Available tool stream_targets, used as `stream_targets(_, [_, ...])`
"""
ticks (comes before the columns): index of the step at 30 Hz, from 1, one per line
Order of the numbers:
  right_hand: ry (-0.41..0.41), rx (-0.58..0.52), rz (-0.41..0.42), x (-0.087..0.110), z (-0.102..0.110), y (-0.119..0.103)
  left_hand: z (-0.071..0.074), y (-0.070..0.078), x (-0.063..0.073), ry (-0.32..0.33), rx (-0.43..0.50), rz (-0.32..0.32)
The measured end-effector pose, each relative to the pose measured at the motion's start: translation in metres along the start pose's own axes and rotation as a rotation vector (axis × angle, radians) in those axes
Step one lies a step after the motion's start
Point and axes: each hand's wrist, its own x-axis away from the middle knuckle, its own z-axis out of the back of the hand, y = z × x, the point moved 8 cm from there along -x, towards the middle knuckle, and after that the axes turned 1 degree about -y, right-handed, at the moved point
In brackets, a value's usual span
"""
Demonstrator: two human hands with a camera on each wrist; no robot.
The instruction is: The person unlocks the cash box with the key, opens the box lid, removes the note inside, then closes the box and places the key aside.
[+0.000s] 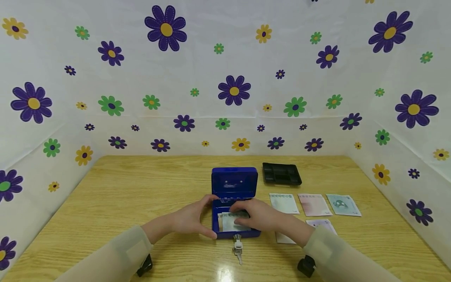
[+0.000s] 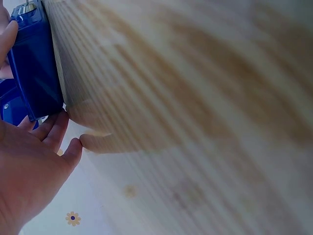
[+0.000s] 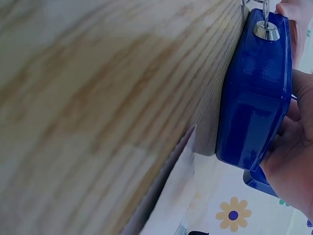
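A blue metal cash box point(image 1: 236, 235) stands on the table with its lid point(image 1: 234, 182) raised. Pale banknotes point(image 1: 227, 224) lie inside it. My left hand point(image 1: 186, 217) holds the box's left side, thumb at the front corner and fingers toward the back corner; in the left wrist view its fingertips touch the box near the tabletop. My right hand point(image 1: 260, 215) reaches over the right wall into the box, its thumb and curled fingers at a banknote's far edge. Two keys point(image 1: 238, 246) hang from the lock point(image 3: 266, 31) at the front.
Several more banknotes, among them a greenish one point(image 1: 283, 203), a pink one point(image 1: 314, 205) and a blue-green one point(image 1: 343, 205), lie to the right, some partly under my right forearm. Behind them sits a black compartment tray point(image 1: 282, 174). A flowered cloth point(image 1: 197, 102) encloses the table.
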Motion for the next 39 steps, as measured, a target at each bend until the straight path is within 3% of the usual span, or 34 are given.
stream_targets(17, [0.117, -0.081, 0.068, 0.003, 0.011, -0.003, 0.000, -0.001, 0.000, 0.005, 0.003, -0.009])
stream_targets(31, [0.123, -0.116, 0.064, 0.005, 0.009, 0.000, -0.001, 0.000, 0.000, 0.003, 0.015, 0.007])
stream_targets(39, [0.176, -0.132, 0.041, 0.008, 0.020, -0.002, 0.000, 0.000, 0.000, 0.003, 0.018, 0.005])
